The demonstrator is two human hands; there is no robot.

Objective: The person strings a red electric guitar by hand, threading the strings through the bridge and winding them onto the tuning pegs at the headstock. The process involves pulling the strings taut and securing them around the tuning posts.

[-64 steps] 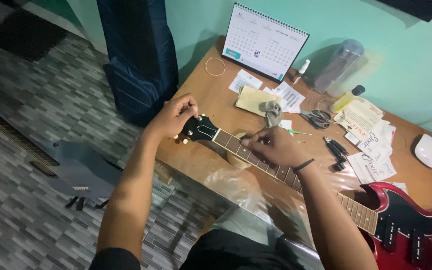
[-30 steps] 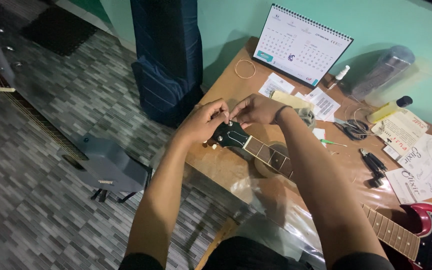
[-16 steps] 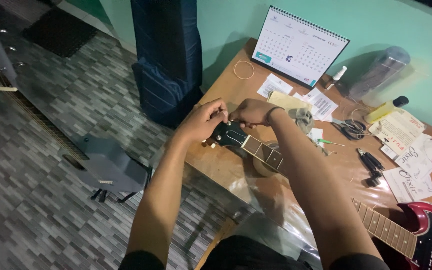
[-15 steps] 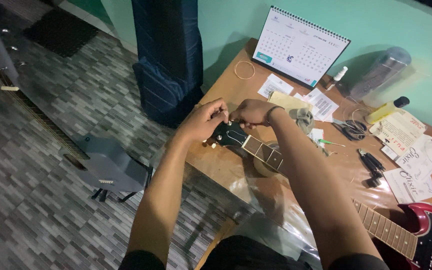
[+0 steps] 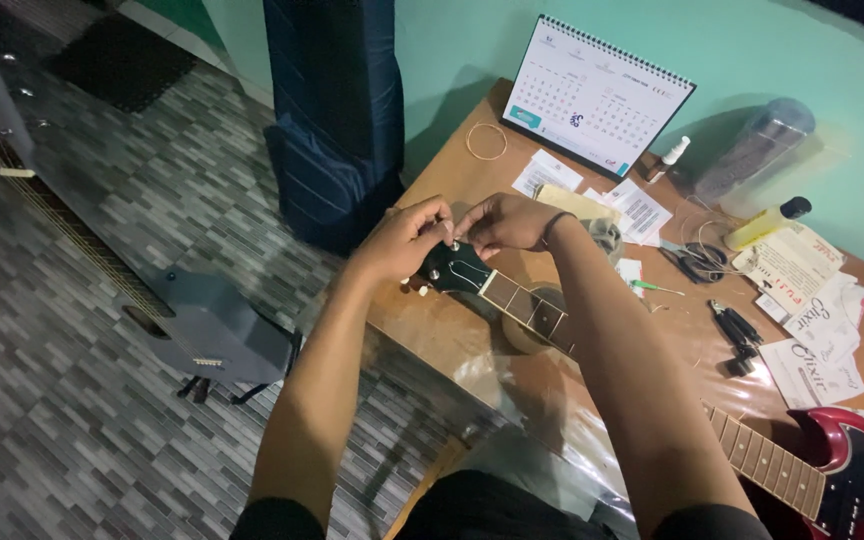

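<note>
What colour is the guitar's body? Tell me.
Glossy dark red guitar body, best seen in the head view, lower right.

2 guitars (image 5: 552,320) (image 5: 102,260), 1 calendar (image 5: 597,95), 1 spray bottle (image 5: 670,155), 2 hands (image 5: 407,240) (image 5: 502,222).

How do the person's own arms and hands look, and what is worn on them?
Both forearms are bare. The left hand has no ring or band that I can see. The right hand has a thin dark band around its wrist. Dark short sleeves show at the bottom edge.
</note>
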